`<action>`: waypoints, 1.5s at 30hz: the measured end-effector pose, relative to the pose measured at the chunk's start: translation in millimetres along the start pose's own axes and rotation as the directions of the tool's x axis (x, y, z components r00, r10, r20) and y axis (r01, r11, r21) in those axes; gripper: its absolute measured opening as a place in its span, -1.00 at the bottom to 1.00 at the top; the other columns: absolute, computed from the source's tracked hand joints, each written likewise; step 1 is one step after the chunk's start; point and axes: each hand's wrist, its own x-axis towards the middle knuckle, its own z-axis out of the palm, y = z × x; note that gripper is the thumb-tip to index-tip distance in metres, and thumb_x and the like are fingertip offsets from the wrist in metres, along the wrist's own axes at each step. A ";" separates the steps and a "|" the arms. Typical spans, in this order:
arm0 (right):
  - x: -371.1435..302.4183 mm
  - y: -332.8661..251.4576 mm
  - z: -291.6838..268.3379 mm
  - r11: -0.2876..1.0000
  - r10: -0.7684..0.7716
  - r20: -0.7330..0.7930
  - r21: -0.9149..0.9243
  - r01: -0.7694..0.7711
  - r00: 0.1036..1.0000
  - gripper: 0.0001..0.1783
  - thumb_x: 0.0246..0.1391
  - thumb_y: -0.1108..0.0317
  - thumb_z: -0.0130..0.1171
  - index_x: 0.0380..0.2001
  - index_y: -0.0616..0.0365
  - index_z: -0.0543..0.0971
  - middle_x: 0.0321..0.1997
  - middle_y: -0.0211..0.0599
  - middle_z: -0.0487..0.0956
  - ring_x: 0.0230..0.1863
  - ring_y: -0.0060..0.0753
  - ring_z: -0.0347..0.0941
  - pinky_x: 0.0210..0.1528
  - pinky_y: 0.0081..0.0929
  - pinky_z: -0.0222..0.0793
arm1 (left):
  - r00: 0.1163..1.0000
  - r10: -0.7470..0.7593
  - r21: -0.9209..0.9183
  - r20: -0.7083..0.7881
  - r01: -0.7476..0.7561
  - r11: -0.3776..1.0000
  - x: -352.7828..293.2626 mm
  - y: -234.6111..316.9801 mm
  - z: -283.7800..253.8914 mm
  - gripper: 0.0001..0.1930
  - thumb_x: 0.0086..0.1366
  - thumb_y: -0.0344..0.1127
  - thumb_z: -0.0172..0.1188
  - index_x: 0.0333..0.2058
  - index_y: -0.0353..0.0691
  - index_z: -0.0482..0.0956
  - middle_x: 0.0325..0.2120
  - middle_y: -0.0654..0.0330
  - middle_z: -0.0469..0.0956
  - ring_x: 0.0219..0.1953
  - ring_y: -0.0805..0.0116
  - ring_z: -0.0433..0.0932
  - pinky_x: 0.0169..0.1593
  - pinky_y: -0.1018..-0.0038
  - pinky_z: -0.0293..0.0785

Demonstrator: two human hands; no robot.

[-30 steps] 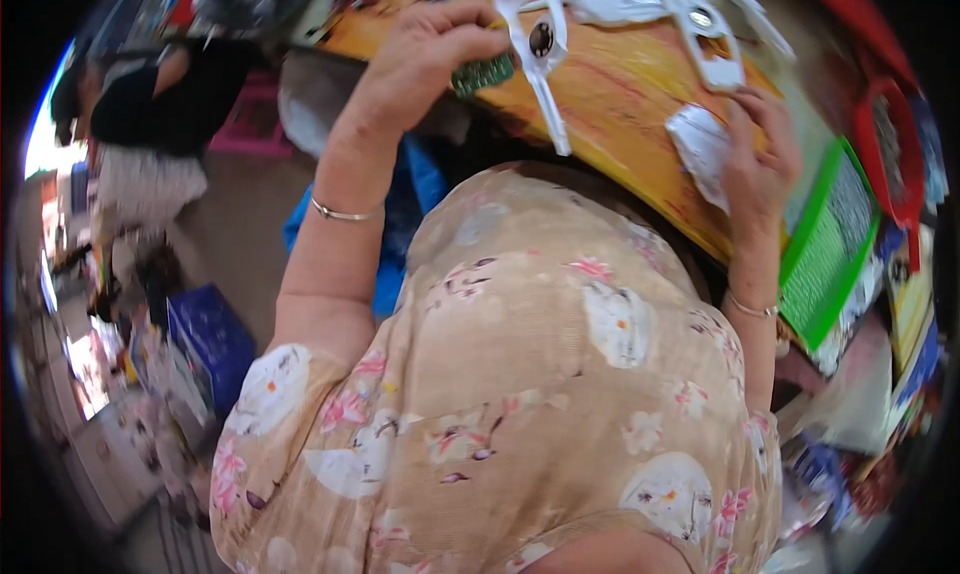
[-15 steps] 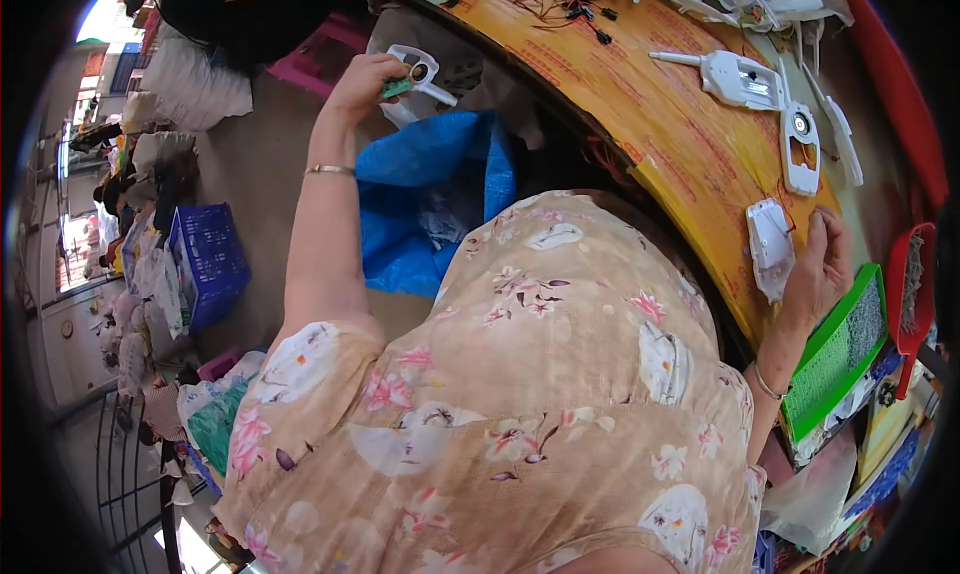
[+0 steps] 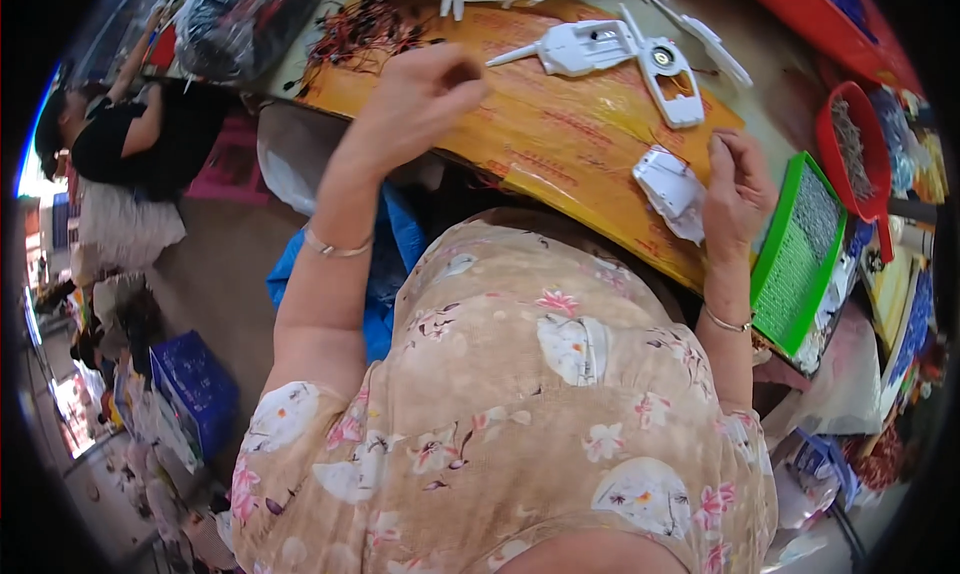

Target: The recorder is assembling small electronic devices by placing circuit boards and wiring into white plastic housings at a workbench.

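My left hand (image 3: pixel 415 104) is over the near edge of the table, loosely curled, a gap between thumb and fingers and nothing visible in it. My right hand (image 3: pixel 738 189) is closed, fingertips bent together, beside a white plastic part (image 3: pixel 668 186) with thin wires; whatever it may hold is hidden. Farther back lies a white plastic housing (image 3: pixel 585 49) with a pointed stem. A white frame-like casing (image 3: pixel 667 79) with a round dark-centred piece touches its right end.
Tangled red and black wires (image 3: pixel 365 29) lie at the table's back left. A green tray (image 3: pixel 800 244) of small metal pieces and a red scoop (image 3: pixel 855 154) are at the right. A blue bag (image 3: pixel 390 264) stands below the table edge. A person in black (image 3: pixel 130 139) is at the far left.
My left hand has moved from above the blue bag to over the table; the white casing and green piece it held are no longer seen. The view has turned. My right hand remains beside the white part.
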 end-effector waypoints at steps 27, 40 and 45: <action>3.5 0.0 1.6 0.997 0.055 -0.052 0.051 -0.053 0.997 -0.98 0.04 0.58 0.10 -0.42 0.32 0.52 -0.30 -0.36 0.50 -0.30 -0.64 0.38 -0.24 -0.70 0.31 | 0.930 0.207 -0.671 -0.304 -0.363 0.646 63.4 51.1 -23.7 -0.68 0.26 -0.36 -0.01 -0.09 -0.46 0.43 -0.35 0.03 0.57 -0.36 0.31 0.57 -0.20 0.43 0.48; 1.6 9.0 2.0 0.996 0.070 -0.022 0.052 -0.069 0.997 -0.96 0.04 0.58 0.07 -0.46 0.30 0.51 -0.42 -0.43 0.47 -0.44 -0.67 0.36 -0.37 -0.71 0.27 | 0.944 0.094 -0.221 -0.316 -0.170 0.960 171.1 -11.3 -29.0 -0.46 0.08 -0.17 0.32 -0.04 -0.37 0.40 -0.26 0.16 0.52 -0.28 0.46 0.53 -0.26 0.55 0.48; 1.6 12.2 4.3 0.992 0.084 -0.011 0.100 -0.082 0.996 -0.96 0.04 0.58 0.07 -0.46 0.30 0.51 -0.40 -0.43 0.48 -0.44 -0.67 0.37 -0.37 -0.70 0.28 | 0.780 0.320 -0.103 -0.538 -0.437 0.893 162.5 34.8 -41.2 -0.48 0.03 -0.23 0.29 -0.09 -0.46 0.40 -0.27 0.07 0.54 -0.26 0.34 0.53 -0.20 0.50 0.46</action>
